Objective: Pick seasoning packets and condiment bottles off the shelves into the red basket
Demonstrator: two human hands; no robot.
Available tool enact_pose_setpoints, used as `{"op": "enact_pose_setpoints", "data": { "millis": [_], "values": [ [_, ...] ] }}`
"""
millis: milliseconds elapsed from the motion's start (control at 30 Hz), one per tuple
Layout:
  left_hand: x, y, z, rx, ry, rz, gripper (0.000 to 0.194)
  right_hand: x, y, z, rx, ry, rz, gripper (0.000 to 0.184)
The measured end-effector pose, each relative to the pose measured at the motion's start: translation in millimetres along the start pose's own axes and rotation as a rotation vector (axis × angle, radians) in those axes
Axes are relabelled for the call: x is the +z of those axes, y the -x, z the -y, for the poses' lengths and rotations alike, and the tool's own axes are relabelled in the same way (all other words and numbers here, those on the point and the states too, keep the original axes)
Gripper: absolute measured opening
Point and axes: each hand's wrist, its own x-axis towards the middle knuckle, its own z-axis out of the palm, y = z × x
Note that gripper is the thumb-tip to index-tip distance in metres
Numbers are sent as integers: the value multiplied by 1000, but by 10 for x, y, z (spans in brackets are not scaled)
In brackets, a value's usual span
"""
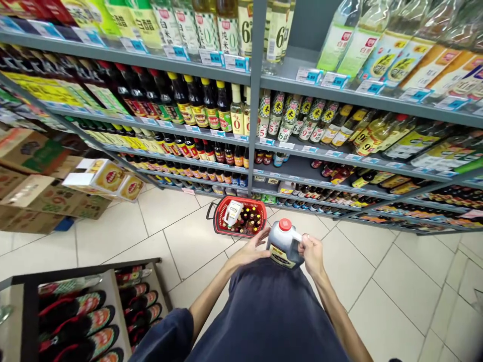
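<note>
A plastic jug of dark liquid (286, 244) with a red cap and a yellowish label is held in front of my body. My right hand (312, 254) is closed around its white handle. On the jug's other side is my left hand (249, 252), its fingers spread and its thumb at the edge of the label. Just beyond, a red shopping basket (217, 221) sits on the floor. Inside it are a white jug (233, 213) lying tilted and several dark bottles (252, 220) with yellow and red caps.
Shelves (169, 125) of bottled sauces and vinegars run across the front, with price tags along their edges. Cardboard boxes (49, 198) are stacked at the left. A display rack (86, 311) of dark bottles stands near left. Pale floor tiles (377, 296) extend to the right.
</note>
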Motion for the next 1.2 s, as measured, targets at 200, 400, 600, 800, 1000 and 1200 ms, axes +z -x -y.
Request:
{"op": "enact_pose_setpoints", "data": {
  "millis": [200,400,600,800,1000,1200],
  "values": [
    [41,-356,-413,14,-365,-32,98,52,-309,89,24,26,69,49],
    [-279,-1013,-85,-37,-542,-188,87,-105,-1102,113,-81,399,426,20],
    [-1019,-2126,775,-31,-570,-335,65,25,-2420,-774,-80,415,406,9],
    [-1974,-3348,1775,151,-644,-401,72,197,-3737,-2078,-193,215,174,25],
    [-2735,-4213,2402,393,-883,-379,80,323,-4679,-3021,-466,44,23,26],
    [-3174,-4672,2717,560,-987,-389,88,437,-5180,-3491,-620,71,-33,37]
  ]
}}
